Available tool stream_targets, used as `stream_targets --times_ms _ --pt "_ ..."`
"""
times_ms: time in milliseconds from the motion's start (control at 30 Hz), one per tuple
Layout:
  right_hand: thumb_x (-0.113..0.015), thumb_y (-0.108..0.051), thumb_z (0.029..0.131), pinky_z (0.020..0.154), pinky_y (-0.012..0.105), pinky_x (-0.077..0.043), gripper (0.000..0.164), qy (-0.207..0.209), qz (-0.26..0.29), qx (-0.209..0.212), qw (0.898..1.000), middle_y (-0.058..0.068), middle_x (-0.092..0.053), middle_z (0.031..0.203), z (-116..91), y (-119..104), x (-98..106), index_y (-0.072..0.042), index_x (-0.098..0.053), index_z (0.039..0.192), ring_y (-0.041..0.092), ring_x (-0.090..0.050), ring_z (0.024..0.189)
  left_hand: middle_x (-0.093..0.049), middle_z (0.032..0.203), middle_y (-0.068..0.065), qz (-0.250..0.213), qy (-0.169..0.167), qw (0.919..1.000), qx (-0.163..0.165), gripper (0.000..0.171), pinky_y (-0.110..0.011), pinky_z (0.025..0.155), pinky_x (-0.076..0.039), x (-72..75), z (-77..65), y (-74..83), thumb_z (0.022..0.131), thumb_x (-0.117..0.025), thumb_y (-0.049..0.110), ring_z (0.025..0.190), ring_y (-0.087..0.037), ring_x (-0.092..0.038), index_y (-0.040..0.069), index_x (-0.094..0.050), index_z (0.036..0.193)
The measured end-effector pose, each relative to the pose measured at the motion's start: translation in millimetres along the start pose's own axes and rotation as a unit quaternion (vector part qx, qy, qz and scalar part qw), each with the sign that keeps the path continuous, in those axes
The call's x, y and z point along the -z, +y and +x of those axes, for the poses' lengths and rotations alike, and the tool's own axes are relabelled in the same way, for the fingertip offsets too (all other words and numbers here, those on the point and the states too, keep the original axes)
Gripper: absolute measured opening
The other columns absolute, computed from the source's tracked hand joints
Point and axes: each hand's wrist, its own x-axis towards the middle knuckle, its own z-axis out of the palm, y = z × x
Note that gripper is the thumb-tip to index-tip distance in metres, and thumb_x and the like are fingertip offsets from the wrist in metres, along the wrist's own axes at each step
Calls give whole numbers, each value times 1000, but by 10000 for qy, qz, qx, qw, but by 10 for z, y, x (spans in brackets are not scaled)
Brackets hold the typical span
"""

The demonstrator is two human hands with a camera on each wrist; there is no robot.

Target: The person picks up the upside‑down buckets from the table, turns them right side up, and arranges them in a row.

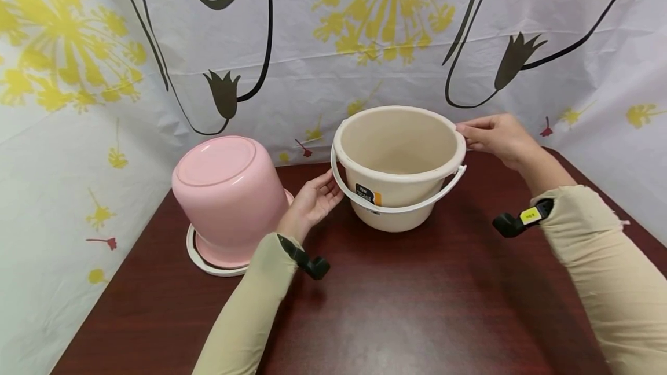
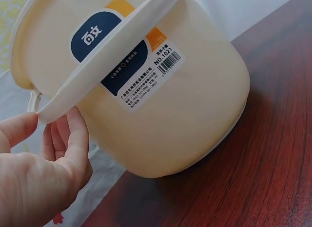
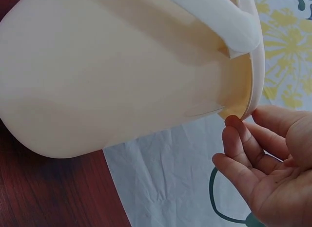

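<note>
A cream plastic bucket [image 1: 388,190] stands upright toward the back of the dark red table, mouth upward, its inside wall showing. Its white handle [image 1: 385,209] hangs down across the front, over a dark blue and orange label [image 2: 122,56]. My left hand [image 1: 315,201] is at the bucket's left side; in the left wrist view its thumb and curled fingers hold the handle near its end. At the right, my right hand [image 1: 497,136] pinches the rim between thumb and fingers, seen closely in the right wrist view, a little below the handle joint [image 3: 241,44].
On the left of the table [image 1: 396,305] a pink bucket [image 1: 234,195] stands upside down, with a white band [image 1: 200,260] curving round its base. A white cloth [image 1: 292,45] with yellow and dark flower prints hangs behind the table and along both sides.
</note>
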Motion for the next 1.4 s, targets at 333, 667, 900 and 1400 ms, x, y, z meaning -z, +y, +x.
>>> stream_targets --times_ms 333,667,900,1400 --pt "-61 -23 88 70 23 -52 24 44 -21 0 10000 -12 -64 83 20 3 -18 -8 -66 106 3 -62 74 -53 90 -5 70 -40 9999 -88 16 -25 75 -48 24 20 -2 96 -43 10 83 -15 -53 8 -57 89" --pt "-65 -28 86 68 22 -52 5 88 25 29 10000 -12 -66 79 8 5 -3 -29 -69 83 4 -63 72 -56 90 -6 693 57 9971 -296 17 -40 101 -32 35 2 8 97 -45 12 86 -18 -55 10 -59 89" --pt "-64 -23 87 65 22 -52 10 157 79 21 9998 -13 -66 77 -14 -33 87 -32 -68 83 4 -64 70 -55 85 -2 1282 254 9908 -341 11 -41 96 -37 13 -60 57 95 -49 17 78 -16 -55 9 -55 99" --pt "-65 -25 86 70 14 -47 20 10 -1008 457 9939 -15 -66 90 -238 -355 30 -28 -67 106 3 -62 82 -55 84 -3 2288 -94 9725 -429 10 -37 88 -45 40 -476 337 96 -46 13 76 -15 -56 10 -55 97"
